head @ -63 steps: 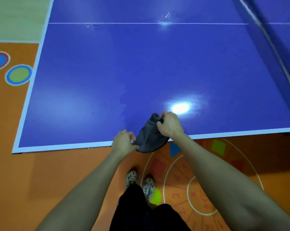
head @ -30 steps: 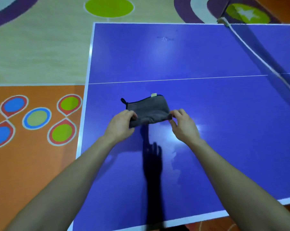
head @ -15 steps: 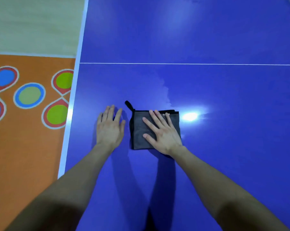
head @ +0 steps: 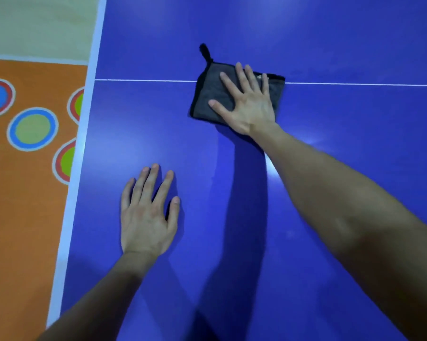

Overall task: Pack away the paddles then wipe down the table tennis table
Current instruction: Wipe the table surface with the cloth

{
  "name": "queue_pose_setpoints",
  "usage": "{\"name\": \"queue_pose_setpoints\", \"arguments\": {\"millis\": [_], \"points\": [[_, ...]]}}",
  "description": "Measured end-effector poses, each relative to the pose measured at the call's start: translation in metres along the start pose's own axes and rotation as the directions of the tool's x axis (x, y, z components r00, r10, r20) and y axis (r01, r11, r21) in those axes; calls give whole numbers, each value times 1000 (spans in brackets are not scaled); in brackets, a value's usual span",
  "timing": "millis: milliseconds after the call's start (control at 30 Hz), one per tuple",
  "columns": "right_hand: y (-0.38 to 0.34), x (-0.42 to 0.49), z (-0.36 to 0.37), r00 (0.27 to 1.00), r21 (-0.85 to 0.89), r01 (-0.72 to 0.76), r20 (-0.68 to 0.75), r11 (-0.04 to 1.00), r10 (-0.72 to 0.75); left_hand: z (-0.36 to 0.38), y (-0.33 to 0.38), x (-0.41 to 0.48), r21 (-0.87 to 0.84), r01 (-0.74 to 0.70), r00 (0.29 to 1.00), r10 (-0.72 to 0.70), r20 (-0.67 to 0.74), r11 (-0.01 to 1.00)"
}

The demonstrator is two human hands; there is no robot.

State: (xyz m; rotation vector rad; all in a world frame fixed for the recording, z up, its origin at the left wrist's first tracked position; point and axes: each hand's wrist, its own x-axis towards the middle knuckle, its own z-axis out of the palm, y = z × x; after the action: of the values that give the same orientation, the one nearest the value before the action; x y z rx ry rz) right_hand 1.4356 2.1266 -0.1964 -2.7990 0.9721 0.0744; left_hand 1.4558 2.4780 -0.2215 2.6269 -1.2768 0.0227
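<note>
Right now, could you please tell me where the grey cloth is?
In the head view, the grey cloth lies on the blue table, upper centre, straddling the white line, under the right hand and beyond the left hand.

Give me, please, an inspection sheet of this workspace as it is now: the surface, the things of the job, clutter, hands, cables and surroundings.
Surface: glossy blue table tennis table with light glare; a thin white line crosses it, and a white stripe runs along its left edge.
Job's things: folded grey cloth with black trim and a loop, lying flat across the line; no paddles seen.
Clutter: nothing seen.
Hands: right hand presses flat on the cloth, fingers spread; left hand rests flat on bare table, nearer the person.
Cables: nothing seen.
Surroundings: orange floor with ringed circles on the left; pale floor beyond.
</note>
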Motion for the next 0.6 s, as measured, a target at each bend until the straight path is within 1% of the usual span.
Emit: {"name": "queue_pose_setpoints", "arguments": {"millis": [100,200,267,333,367,433,600], "points": [[-8,-43,8,999,-8,41,-18,999,-41,-1,0,0,0,4,1000,-4,-13,1000],[-21,-147,23,990,35,131,-53,991,-129,-3,3,3,12,2,1000,-2,2,1000],[-24,-215,26,980,50,197,-15,979,-197,-5,3,4,18,7,1000,-8,23,1000],[-19,-240,27,975,32,220,28,975,-221,-7,4,3,22,5,1000,-6,31,1000],[-14,-230,26,974,20,225,31,974,-225,-7,4,3,20,5,999,-5,33,1000],[-6,-179,22,983,-13,185,18,983,-185,-6,3,4,22,5,999,-6,34,1000],[2,-3,4,1000,-25,-14,-16,1000,13,-5,3,3,8,12,1000,-12,5,1000]]}}
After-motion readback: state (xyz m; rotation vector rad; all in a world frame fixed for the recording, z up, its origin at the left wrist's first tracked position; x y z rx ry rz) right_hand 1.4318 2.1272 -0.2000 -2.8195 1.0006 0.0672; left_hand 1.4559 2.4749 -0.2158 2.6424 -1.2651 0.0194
